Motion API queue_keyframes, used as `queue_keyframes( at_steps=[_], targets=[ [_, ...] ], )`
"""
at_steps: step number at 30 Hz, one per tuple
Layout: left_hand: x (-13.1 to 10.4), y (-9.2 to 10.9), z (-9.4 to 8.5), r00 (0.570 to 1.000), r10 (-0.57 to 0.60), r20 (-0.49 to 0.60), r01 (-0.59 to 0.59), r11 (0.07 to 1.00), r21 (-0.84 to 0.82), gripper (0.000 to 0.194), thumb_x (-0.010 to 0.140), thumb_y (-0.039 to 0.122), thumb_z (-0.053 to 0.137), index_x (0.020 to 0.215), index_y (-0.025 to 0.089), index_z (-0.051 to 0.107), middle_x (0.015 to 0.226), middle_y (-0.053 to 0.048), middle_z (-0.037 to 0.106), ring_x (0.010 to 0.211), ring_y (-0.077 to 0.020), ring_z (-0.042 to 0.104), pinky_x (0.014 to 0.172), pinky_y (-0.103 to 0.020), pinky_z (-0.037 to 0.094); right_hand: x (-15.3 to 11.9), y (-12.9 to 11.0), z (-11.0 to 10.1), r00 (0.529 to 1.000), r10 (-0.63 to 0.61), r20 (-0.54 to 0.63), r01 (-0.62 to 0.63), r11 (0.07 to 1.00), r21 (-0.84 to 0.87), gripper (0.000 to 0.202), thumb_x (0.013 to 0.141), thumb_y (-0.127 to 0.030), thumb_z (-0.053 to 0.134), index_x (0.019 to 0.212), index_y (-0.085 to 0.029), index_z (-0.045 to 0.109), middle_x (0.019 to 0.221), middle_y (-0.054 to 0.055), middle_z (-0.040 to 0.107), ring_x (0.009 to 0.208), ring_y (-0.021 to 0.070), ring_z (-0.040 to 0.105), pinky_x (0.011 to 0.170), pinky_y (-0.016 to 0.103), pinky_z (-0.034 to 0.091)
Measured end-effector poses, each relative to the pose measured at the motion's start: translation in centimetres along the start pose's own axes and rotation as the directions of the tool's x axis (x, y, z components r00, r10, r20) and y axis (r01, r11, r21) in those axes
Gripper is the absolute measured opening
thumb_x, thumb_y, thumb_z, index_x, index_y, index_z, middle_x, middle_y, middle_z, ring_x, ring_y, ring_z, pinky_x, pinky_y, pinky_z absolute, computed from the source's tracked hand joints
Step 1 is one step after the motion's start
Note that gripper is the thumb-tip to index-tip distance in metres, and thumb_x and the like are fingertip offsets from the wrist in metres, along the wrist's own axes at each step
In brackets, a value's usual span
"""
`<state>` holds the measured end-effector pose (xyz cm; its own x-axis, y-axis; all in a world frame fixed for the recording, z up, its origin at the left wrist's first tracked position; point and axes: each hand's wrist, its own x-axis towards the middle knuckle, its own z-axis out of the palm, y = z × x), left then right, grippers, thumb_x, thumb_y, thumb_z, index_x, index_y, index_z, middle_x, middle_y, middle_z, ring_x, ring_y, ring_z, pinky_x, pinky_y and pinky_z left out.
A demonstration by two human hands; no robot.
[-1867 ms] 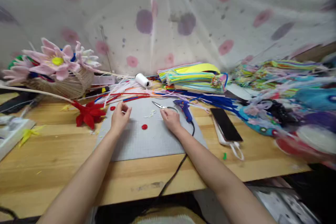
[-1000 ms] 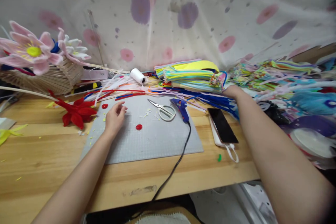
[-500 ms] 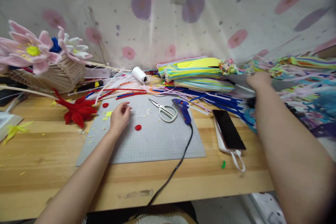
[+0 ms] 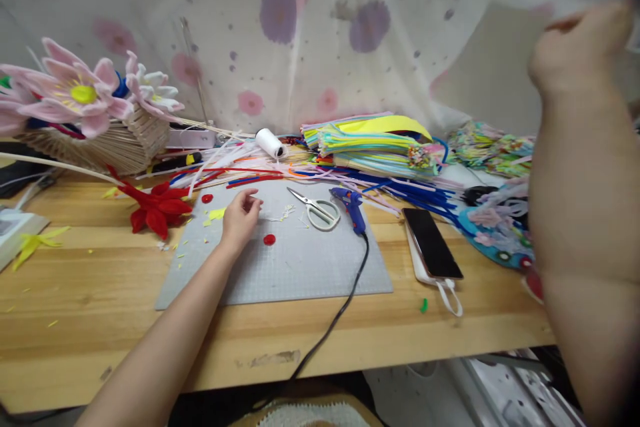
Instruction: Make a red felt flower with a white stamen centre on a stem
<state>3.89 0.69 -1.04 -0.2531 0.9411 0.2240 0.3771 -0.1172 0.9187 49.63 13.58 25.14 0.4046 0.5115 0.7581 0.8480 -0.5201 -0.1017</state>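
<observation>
My left hand [image 4: 242, 219] rests on the grey cutting mat [image 4: 300, 273], its fingers loosely curved and holding nothing. Close to it lie a red round piece [image 4: 269, 239], yellow scraps [image 4: 217, 213] and scissors [image 4: 320, 213]. High at the right, my right hand [image 4: 583, 47] grips a flat grey sheet [image 4: 493, 70] by what looks like its edge; most of its fingers are hidden. Right of the scissors is a blue glue gun [image 4: 353, 208]. A red fuzzy flower [image 4: 160, 207] lies at the mat's left edge.
A phone [image 4: 433, 243] lies on a white power bank right of the mat. The glue gun's black cord [image 4: 345, 310] runs over the front edge. Bundles of pipe cleaners [image 4: 373, 140] and a thread spool [image 4: 270, 143] line the back. Pink flowers [image 4: 83, 95] stand at left.
My right hand has risen from the pile at the back right, lifting the grey sheet up in front of the curtain. My left hand has stayed on the mat. The view has shifted slightly.
</observation>
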Motion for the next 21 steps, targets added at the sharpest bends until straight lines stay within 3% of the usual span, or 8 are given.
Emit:
queue_keyframes(
  at_steps=[2, 4, 6, 10, 12, 13, 17, 21],
  targets=[
    [-0.1, 0.7, 0.5, 1.000, -0.030, -0.004, 0.030, 0.998, -0.052, 0.027, 0.073, 0.026, 0.055, 0.097, 0.017, 0.061, 0.066, 0.002, 0.056, 0.061, -0.0124, 0.055, 0.065, -0.027, 0.047, -2.7, -3.3, -4.4, 0.980, -0.184, 0.077, 0.153, 0.939, 0.308, 0.075, 0.085, -0.037, 0.024, 0.020, -0.006, 0.044, 0.109, 0.017, 0.068, 0.104, 0.0135, 0.060, 0.071, 0.022, 0.037],
    [-0.2, 1.6, 1.0, 0.996, -0.092, -0.001, 0.090, 0.979, -0.182, 0.022, 0.073, 0.025, 0.054, 0.092, 0.016, 0.061, 0.059, 0.004, 0.049, 0.056, -0.0108, 0.051, 0.062, -0.026, 0.049, -6.8, -6.8, -8.4, 0.914, -0.401, 0.056, 0.304, 0.771, 0.560, 0.051, 0.084, -0.030, 0.035, 0.069, -0.001, 0.074, 0.117, 0.017, 0.064, 0.110, 0.0143, 0.057, 0.083, 0.021, 0.037],
    [-0.2, 2.6, 1.0, 0.980, -0.199, -0.001, 0.186, 0.921, -0.343, 0.017, 0.075, 0.022, 0.051, 0.087, 0.015, 0.060, 0.057, 0.005, 0.047, 0.051, -0.0088, 0.047, 0.059, -0.025, 0.049, -11.4, -9.9, -11.4, 0.815, -0.580, -0.009, 0.427, 0.590, 0.685, 0.038, 0.084, -0.020, 0.045, 0.109, -0.002, 0.067, 0.117, 0.015, 0.063, 0.109, 0.0143, 0.058, 0.092, 0.023, 0.038],
    [0.2, 3.8, -1.1, 0.938, -0.344, 0.027, 0.293, 0.754, -0.588, 0.010, 0.082, 0.024, 0.050, 0.084, 0.016, 0.056, 0.054, 0.006, 0.043, 0.046, -0.0061, 0.042, 0.060, -0.024, 0.052, -19.1, -14.1, -13.7, 0.425, -0.891, -0.163, 0.629, 0.161, 0.761, 0.030, 0.079, -0.014, 0.057, 0.106, -0.006, 0.066, 0.116, 0.013, 0.061, 0.109, 0.0183, 0.056, 0.098, 0.032, 0.041],
    [0.3, 4.0, -3.2, 0.923, -0.383, 0.041, 0.320, 0.703, -0.635, 0.022, 0.087, 0.037, 0.046, 0.080, 0.017, 0.054, 0.058, 0.002, 0.049, 0.054, -0.0082, 0.053, 0.067, -0.026, 0.054, -21.8, -15.5, -13.8, 0.241, -0.929, -0.281, 0.640, -0.066, 0.766, 0.027, 0.082, -0.014, 0.052, 0.104, -0.008, 0.065, 0.113, 0.011, 0.061, 0.109, 0.0184, 0.054, 0.098, 0.033, 0.041],
    [0.2, 4.1, -4.4, 0.922, -0.380, 0.068, 0.333, 0.693, -0.640, 0.032, 0.088, 0.046, 0.043, 0.079, 0.018, 0.054, 0.062, -0.001, 0.054, 0.062, -0.0112, 0.059, 0.071, -0.028, 0.055, -22.8, -16.1, -13.8, 0.187, -0.927, -0.325, 0.619, -0.146, 0.772, 0.026, 0.081, -0.013, 0.050, 0.102, -0.010, 0.065, 0.111, 0.010, 0.061, 0.108, 0.0180, 0.054, 0.097, 0.033, 0.042],
    [-0.5, 4.0, -8.2, 0.939, -0.176, 0.296, 0.328, 0.722, -0.609, 0.063, 0.082, 0.070, 0.032, 0.095, 0.015, 0.060, 0.096, -0.016, 0.067, 0.105, -0.0267, 0.062, 0.084, -0.040, 0.055, -25.8, -17.9, -13.9, 0.106, -0.893, -0.438, 0.528, -0.323, 0.786, 0.023, 0.081, -0.012, 0.045, 0.088, -0.015, 0.066, 0.101, 0.007, 0.062, 0.101, 0.0172, 0.055, 0.091, 0.034, 0.043],
    [-1.0, 3.2, -9.2, 0.934, -0.318, 0.165, 0.352, 0.729, -0.588, 0.026, 0.082, 0.035, 0.054, 0.095, 0.014, 0.060, 0.109, -0.015, 0.067, 0.112, -0.0262, 0.060, 0.088, -0.038, 0.054, -27.5, -18.6, -13.9, 0.131, -0.899, -0.418, 0.462, -0.317, 0.828, 0.022, 0.081, -0.013, 0.044, 0.077, -0.014, 0.066, 0.091, 0.008, 0.065, 0.091, 0.0157, 0.058, 0.086, 0.031, 0.044]
  ],
)
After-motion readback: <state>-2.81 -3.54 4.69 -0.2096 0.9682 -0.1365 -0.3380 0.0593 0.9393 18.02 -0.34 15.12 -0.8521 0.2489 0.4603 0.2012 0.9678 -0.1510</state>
